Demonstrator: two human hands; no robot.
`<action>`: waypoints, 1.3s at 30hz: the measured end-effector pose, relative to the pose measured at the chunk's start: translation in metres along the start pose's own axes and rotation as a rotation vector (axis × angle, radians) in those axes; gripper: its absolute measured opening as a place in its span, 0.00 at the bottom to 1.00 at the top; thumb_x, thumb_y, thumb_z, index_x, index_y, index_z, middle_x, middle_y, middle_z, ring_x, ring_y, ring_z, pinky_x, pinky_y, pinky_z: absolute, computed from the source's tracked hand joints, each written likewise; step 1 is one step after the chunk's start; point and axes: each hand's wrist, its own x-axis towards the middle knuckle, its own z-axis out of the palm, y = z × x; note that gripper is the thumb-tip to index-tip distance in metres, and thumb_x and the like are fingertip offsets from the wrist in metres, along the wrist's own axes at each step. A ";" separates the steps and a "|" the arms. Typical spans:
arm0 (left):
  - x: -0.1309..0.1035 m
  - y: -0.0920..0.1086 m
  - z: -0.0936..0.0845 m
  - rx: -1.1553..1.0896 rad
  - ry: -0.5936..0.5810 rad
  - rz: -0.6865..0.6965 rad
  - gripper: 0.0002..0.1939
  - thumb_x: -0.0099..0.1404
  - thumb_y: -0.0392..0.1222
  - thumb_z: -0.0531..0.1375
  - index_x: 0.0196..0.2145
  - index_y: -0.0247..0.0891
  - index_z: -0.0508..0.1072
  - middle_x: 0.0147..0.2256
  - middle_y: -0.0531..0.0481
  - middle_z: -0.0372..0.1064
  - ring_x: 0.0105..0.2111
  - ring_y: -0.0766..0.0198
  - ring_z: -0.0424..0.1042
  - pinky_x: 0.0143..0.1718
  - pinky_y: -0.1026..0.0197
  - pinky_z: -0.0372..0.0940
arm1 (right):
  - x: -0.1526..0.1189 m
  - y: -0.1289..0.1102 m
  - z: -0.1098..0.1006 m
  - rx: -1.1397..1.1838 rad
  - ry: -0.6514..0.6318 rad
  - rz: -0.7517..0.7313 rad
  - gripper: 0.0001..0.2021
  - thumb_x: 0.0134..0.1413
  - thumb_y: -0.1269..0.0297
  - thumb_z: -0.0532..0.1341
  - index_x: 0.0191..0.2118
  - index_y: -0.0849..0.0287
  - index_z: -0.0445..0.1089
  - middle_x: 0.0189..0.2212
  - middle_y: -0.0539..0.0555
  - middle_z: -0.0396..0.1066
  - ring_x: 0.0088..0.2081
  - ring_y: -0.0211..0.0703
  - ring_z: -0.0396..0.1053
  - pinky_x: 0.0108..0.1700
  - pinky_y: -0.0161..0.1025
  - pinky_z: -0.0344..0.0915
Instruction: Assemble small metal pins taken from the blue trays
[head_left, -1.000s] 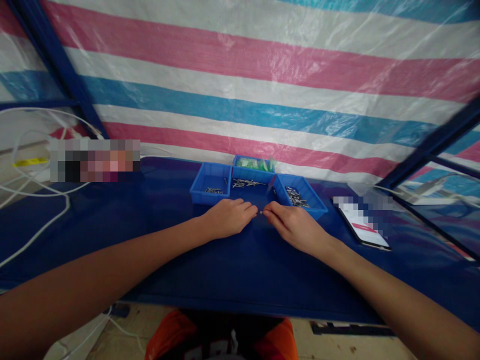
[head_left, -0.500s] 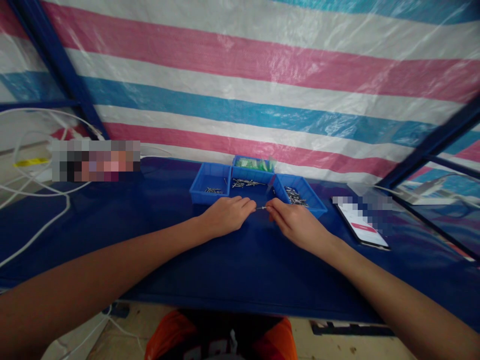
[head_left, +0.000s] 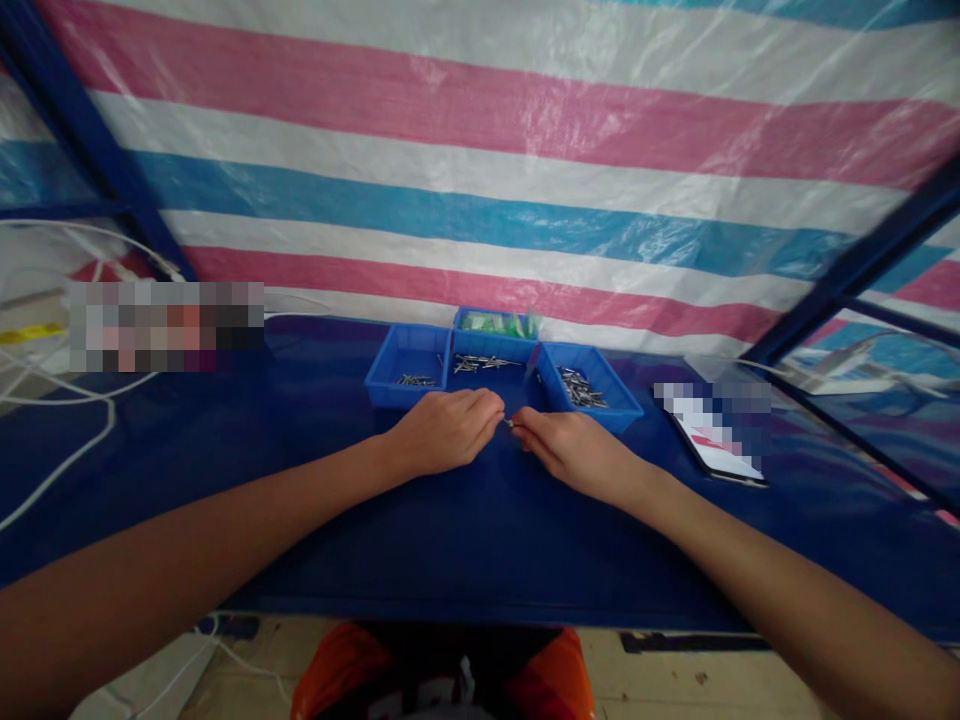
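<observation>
Pinching a thin metal piece (head_left: pixel 508 421) between them, the 2 hands meet over the tabletop (head_left: pixel 480 540), the left hand (head_left: pixel 454 430) at its 9 o'clock and the right hand (head_left: pixel 574 445) at its 3 o'clock; I cannot tell whether the piece touches the surface below. Each grip is narrow and closed on 1 end, so only a short stretch shows in the gap. It should be light and stiff, hard to bend or break, but slick and slim enough to roll under the skin; a pinch close to each end, lined up along its length, looks the surest hold. What shows is pale and silvery, too small to tell whether it has a thread, head or sleeve. Between 11 and 12 o'clock from it lies a loose pile (head_left: pixel 469 364) of similar slim pieces, pointing many ways. More sit in the blue left tray (head_left: pixel 394 396) at 10 o'clock, a small cluster, and in the right tray (head_left: pixel 611 378) at 2 o'clock, a thicker heap. At 12 o'clock the back tray (head_left: pixel 491 343) holds green packets (head_left: pixel 484 322); a phone (head_left: pixel 720 458) lies at 3 o'clock.
</observation>
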 end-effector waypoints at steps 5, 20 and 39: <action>-0.001 0.002 0.002 0.001 -0.010 0.131 0.12 0.70 0.39 0.43 0.35 0.35 0.63 0.28 0.52 0.66 0.28 0.66 0.68 0.26 0.64 0.59 | 0.000 -0.001 0.003 -0.056 0.018 -0.046 0.08 0.63 0.64 0.50 0.35 0.61 0.63 0.28 0.53 0.71 0.28 0.38 0.69 0.29 0.33 0.53; -0.002 -0.001 0.006 0.010 0.001 0.118 0.10 0.71 0.39 0.44 0.38 0.36 0.63 0.30 0.52 0.68 0.31 0.67 0.69 0.28 0.65 0.59 | 0.001 0.001 0.003 -0.022 0.018 -0.017 0.08 0.61 0.63 0.52 0.37 0.60 0.65 0.30 0.53 0.72 0.31 0.39 0.70 0.31 0.33 0.56; -0.005 -0.007 0.008 0.072 -0.215 0.099 0.07 0.68 0.39 0.48 0.35 0.36 0.64 0.29 0.51 0.67 0.31 0.63 0.67 0.23 0.63 0.56 | -0.001 -0.002 -0.002 0.049 0.133 -0.022 0.09 0.62 0.63 0.51 0.38 0.59 0.65 0.30 0.53 0.72 0.30 0.39 0.70 0.32 0.33 0.62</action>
